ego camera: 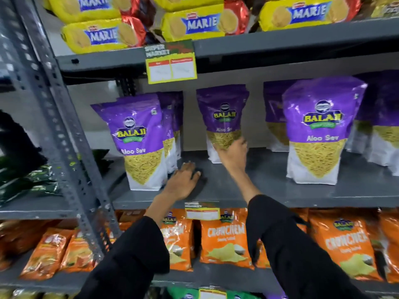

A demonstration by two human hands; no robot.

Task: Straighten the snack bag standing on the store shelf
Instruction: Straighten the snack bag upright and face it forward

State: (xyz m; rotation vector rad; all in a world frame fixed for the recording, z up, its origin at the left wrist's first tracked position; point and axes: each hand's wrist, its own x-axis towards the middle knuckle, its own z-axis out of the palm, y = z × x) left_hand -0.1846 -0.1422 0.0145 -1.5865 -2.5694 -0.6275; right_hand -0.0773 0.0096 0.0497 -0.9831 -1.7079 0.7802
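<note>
A purple and white Aloo Sev snack bag (223, 111) stands far back in the middle of the grey shelf (269, 190). My right hand (234, 153) grips its lower front, fingers wrapped over the yellow window. My left hand (183, 182) lies flat on the shelf surface in front of and to the left of that bag, palm down, fingers apart, holding nothing. It is just right of another Aloo Sev bag (140, 141) standing at the shelf's front left.
A third Aloo Sev bag (317, 130) stands front right, with more behind it. A price tag (171, 65) hangs from the shelf above, which holds Marie biscuit packs (194, 24). Orange Crunchem bags (224, 240) fill the shelf below. A perforated steel upright (58, 117) stands at left.
</note>
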